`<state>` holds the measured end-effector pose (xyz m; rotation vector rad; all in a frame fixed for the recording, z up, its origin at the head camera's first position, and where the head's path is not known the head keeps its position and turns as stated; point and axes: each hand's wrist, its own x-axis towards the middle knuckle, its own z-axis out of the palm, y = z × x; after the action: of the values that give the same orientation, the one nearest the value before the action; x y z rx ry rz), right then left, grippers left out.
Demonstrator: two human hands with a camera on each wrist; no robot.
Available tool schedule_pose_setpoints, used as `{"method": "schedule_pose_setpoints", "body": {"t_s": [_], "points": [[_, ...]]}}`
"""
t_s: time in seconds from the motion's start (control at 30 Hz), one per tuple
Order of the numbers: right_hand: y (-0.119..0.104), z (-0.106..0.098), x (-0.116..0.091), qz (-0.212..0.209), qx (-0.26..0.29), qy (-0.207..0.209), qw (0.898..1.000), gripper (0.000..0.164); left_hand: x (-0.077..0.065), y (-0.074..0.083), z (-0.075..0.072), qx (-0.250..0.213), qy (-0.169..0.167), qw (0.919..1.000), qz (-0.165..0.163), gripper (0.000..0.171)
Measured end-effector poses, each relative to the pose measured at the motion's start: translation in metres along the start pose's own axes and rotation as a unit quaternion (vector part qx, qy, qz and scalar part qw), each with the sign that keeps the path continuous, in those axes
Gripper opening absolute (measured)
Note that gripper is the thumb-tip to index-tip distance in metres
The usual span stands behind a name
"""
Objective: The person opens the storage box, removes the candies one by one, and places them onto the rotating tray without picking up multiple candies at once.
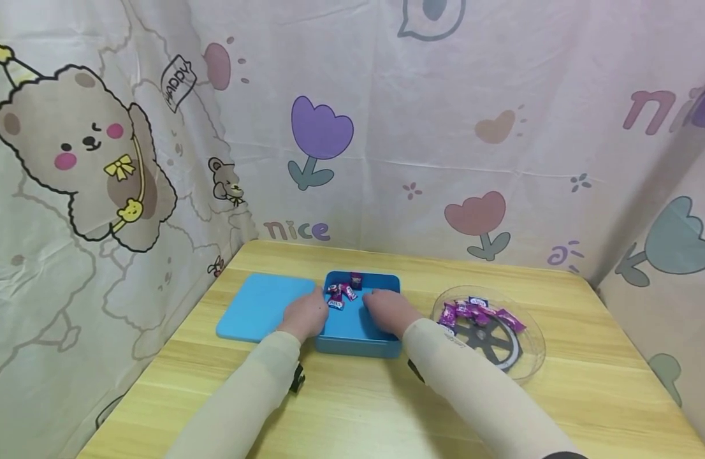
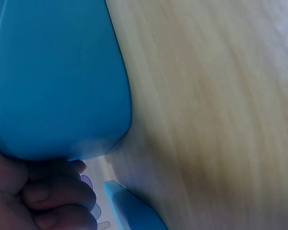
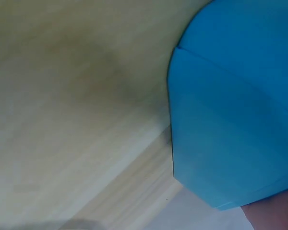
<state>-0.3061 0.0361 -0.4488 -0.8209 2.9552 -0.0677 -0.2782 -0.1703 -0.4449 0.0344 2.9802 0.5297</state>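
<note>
A blue plastic box [image 1: 358, 345] sits on the table with several purple-wrapped candies [image 1: 342, 293] in its back left part. My left hand [image 1: 306, 313] grips the box's left side, and the left wrist view shows curled fingers [image 2: 62, 201] against the box wall. On the opposite side my right hand [image 1: 391, 311] holds the right wall, with its fingers reaching over the rim. Only a small piece of that hand shows in the right wrist view, beside the box's outer wall [image 3: 221, 124].
A flat blue lid [image 1: 255, 309] lies left of the box. To the right stands a clear round dish [image 1: 537, 357] with several purple candies [image 1: 473, 311] and a dark wheel-like pattern. A printed curtain [image 1: 387, 159] hangs behind the wooden table [image 1: 352, 408].
</note>
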Motion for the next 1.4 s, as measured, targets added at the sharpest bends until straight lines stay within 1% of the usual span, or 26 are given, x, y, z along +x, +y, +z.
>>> {"method": "schedule_pose_setpoints", "body": {"t_s": [0.23,0.4,0.5,0.6,0.73,0.8,0.87,0.97,1.1,1.17,1.27,1.4], "points": [[-0.001,-0.003,-0.004,-0.010,0.013,-0.013,1.000,0.018,0.001,-0.001,0.002,0.000,-0.002,1.0000,-0.007,0.055],[0.000,-0.008,-0.009,-0.019,0.031,-0.003,0.999,0.014,0.002,-0.001,0.003,0.003,-0.004,1.0000,-0.007,0.056],[0.000,-0.013,-0.013,-0.026,0.045,0.009,0.999,0.013,0.003,-0.001,0.002,0.005,-0.004,1.0000,-0.006,0.056],[0.000,-0.017,-0.019,-0.034,0.042,0.024,0.998,0.015,0.003,-0.001,0.002,0.002,-0.005,1.0000,-0.006,0.056],[0.002,-0.024,-0.028,-0.045,0.031,0.055,0.997,0.017,0.002,-0.001,0.001,-0.001,-0.006,1.0000,-0.007,0.056],[0.005,-0.028,-0.034,-0.048,0.038,0.070,0.996,0.018,0.001,-0.001,0.000,-0.001,-0.005,0.9999,-0.009,0.056],[0.010,-0.030,-0.041,-0.047,0.049,0.082,0.994,0.018,0.000,-0.001,0.000,0.000,-0.006,0.9999,-0.009,0.056],[0.021,-0.033,-0.054,-0.033,0.079,0.094,0.992,0.016,0.000,-0.001,0.002,0.003,-0.008,0.9999,-0.009,0.056],[0.041,-0.038,-0.071,-0.011,0.127,0.117,0.985,0.013,0.002,-0.002,0.003,0.003,-0.008,0.9999,-0.009,0.056],[0.051,-0.043,-0.078,-0.008,0.139,0.129,0.982,0.011,0.003,-0.003,0.003,0.000,-0.005,0.9999,-0.011,0.056],[0.067,-0.049,-0.087,-0.002,0.146,0.136,0.980,0.011,0.003,-0.002,0.002,-0.003,-0.004,0.9999,-0.012,0.056],[0.087,-0.050,-0.100,0.007,0.140,0.132,0.981,0.012,0.004,-0.002,0.004,-0.006,-0.004,0.9999,-0.013,0.056]]}}
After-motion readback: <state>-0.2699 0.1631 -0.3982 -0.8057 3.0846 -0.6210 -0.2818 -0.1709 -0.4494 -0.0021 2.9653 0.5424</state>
